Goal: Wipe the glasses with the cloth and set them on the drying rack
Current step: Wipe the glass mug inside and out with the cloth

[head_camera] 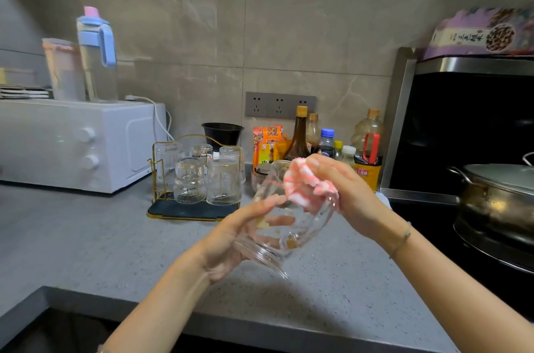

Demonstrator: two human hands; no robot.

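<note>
A clear glass (284, 225) is tilted above the grey counter, its thick base pointing down toward me and its mouth up and away. My left hand (231, 240) grips it around the lower body. My right hand (344, 193) holds a bunched pink-and-white cloth (303, 185) pressed at the glass's upper part. Behind them to the left stands the gold wire drying rack (156, 176) on a dark mat, with several clear glasses (222, 182) upside down on it.
A white microwave (72, 144) with a blue-lidded bottle (96, 58) on top stands at the left. Sauce bottles and packets (318, 141) line the back wall. A stove with a steel pot (497, 199) is at the right. The counter's front edge (231, 321) runs below my arms.
</note>
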